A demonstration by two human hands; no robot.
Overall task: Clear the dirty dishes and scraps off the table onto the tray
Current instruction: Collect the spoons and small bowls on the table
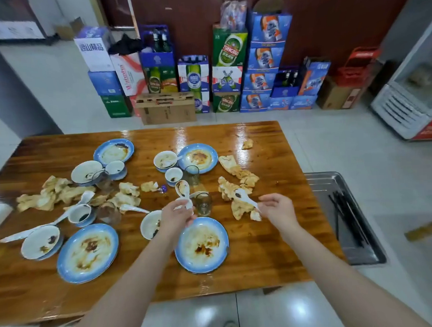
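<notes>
1. While both hands are busy with cutlery, the right hand (278,208) is pinching the handle end of a white ceramic soup spoon with a dark sauce smear (243,196). Its bowl is pointing up and left over the crumpled, greasy tan napkin scraps (238,187), so the long axis is running diagonally away from the grip.
2. The left hand (176,213) is closing around the handle of a second white ceramic spoon (182,188), bowl sticking up and away from the person.
3. The rectangular stainless steel tray (337,181) is sitting just off the right edge of the glossy wooden table (266,256), already holding black chopsticks (344,211). So the right hand is clearly nearer to it; I'd guess its spoon goes first.
4. The blue-rimmed plate with brown sauce stains (202,245) is lying right under the hands, with a small clear glass (203,203) between them.
5. Readable stuff: green cartons (229,48) against the back wall are reading "TSINGTAO"; the other box labels are too blurry.
</notes>
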